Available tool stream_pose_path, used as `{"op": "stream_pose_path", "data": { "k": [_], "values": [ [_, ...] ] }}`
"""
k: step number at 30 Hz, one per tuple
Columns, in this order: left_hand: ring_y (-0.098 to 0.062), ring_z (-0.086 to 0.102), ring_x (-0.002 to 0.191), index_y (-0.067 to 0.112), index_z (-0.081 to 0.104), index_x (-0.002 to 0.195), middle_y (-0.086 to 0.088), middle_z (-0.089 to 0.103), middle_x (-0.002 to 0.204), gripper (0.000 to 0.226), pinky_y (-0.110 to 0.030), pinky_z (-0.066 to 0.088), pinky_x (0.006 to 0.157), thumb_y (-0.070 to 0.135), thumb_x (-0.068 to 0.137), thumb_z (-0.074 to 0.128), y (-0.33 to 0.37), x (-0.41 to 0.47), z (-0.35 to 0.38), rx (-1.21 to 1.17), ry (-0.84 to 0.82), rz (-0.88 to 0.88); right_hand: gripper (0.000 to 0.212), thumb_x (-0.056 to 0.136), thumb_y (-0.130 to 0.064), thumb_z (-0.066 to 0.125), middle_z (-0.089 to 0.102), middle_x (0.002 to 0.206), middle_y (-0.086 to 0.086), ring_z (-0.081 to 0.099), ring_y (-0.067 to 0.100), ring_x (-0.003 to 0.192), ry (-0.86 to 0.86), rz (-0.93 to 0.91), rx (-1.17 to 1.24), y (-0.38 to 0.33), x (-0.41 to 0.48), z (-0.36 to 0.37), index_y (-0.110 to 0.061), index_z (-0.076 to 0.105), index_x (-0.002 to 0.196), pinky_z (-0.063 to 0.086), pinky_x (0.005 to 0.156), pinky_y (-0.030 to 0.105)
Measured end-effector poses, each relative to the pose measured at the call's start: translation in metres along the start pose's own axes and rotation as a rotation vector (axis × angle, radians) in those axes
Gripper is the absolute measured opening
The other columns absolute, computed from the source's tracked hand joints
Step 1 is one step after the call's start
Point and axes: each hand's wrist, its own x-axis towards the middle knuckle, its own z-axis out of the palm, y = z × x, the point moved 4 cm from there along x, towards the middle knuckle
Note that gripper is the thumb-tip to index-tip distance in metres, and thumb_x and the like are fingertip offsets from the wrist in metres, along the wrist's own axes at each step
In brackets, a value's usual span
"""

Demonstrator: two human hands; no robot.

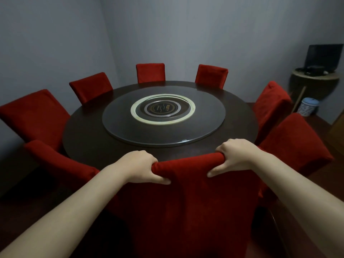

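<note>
I hold the chair by its top corners, left hand and right hand each curled over the edge, thumbs behind, so it moves square. The table lies just beyond my knuckles.
</note>
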Motion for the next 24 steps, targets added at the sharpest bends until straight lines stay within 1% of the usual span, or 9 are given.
{"op": "stream_pose_path", "data": {
  "k": [2,5,9,12,15,17,20,24],
  "values": [
    [-0.008,0.059,0.066,0.024,0.062,0.071,0.01,0.063,0.066,0.079,-0.029,0.047,0.062,0.097,0.05,0.041,0.0,-0.005,0.002,-0.006,0.012,0.003,0.096,0.033,-0.106,0.027,0.059,0.065,-0.013,0.062,0.013,0.073,0.024,-0.021,-0.011,-0.001,0.001,-0.001,-0.029,0.063,0.078,0.044,0.063,0.028],
    [-0.008,0.058,0.065,0.024,0.06,0.069,0.01,0.062,0.065,0.08,-0.028,0.045,0.058,0.098,0.05,0.037,0.003,-0.008,0.005,-0.004,0.065,0.005,0.096,0.031,-0.106,0.026,0.062,0.069,-0.014,0.061,0.012,0.073,0.05,-0.034,-0.017,0.002,0.004,0.0,-0.031,0.063,0.079,0.044,0.063,0.028],
    [-0.009,0.057,0.065,0.023,0.059,0.069,0.008,0.061,0.065,0.079,-0.029,0.043,0.056,0.098,0.052,0.037,0.009,-0.001,0.004,0.0,0.092,-0.007,0.094,0.032,-0.106,0.026,0.061,0.066,-0.014,0.06,0.01,0.07,0.064,-0.034,-0.015,0.01,0.007,-0.001,-0.031,0.061,0.076,0.045,0.063,0.028],
    [-0.009,0.056,0.063,0.023,0.058,0.069,0.009,0.06,0.064,0.083,-0.029,0.04,0.054,0.099,0.051,0.032,0.012,0.002,0.005,0.012,0.129,0.005,0.091,0.034,-0.106,0.025,0.061,0.064,-0.014,0.059,0.008,0.068,0.078,-0.04,-0.017,0.015,0.005,-0.001,-0.031,0.059,0.073,0.044,0.06,0.028],
    [-0.009,0.056,0.062,0.023,0.057,0.067,0.009,0.059,0.063,0.084,-0.029,0.042,0.056,0.1,0.05,0.03,0.015,0.0,0.008,0.011,0.16,0.0,0.088,0.034,-0.106,0.024,0.06,0.064,-0.015,0.058,0.006,0.068,0.073,-0.053,0.001,0.015,0.004,0.002,-0.034,0.058,0.072,0.043,0.06,0.027],
    [-0.01,0.057,0.064,0.024,0.056,0.067,0.009,0.06,0.064,0.082,-0.03,0.045,0.059,0.1,0.051,0.031,0.015,-0.002,0.007,0.01,0.146,-0.016,0.087,0.034,-0.106,0.025,0.059,0.062,-0.015,0.057,0.005,0.066,0.059,-0.044,0.011,0.013,0.001,0.003,-0.034,0.058,0.07,0.042,0.058,0.027],
    [-0.011,0.058,0.066,0.024,0.058,0.067,0.01,0.061,0.065,0.078,-0.031,0.047,0.063,0.098,0.053,0.036,0.02,-0.014,0.012,-0.012,0.097,-0.021,0.088,0.034,-0.106,0.025,0.059,0.062,-0.014,0.058,0.006,0.066,0.021,-0.052,0.008,0.005,-0.01,0.003,-0.033,0.058,0.071,0.044,0.06,0.027],
    [-0.004,0.054,0.06,0.025,0.06,0.066,0.012,0.059,0.062,0.076,-0.029,0.047,0.061,0.097,0.051,0.039,0.02,-0.039,0.026,-0.04,0.052,-0.027,0.091,0.037,-0.106,0.024,0.06,0.063,-0.01,0.061,0.011,0.065,0.041,-0.154,-0.03,-0.015,-0.028,0.009,-0.027,0.055,0.069,0.043,0.059,0.028]
  ]
}}
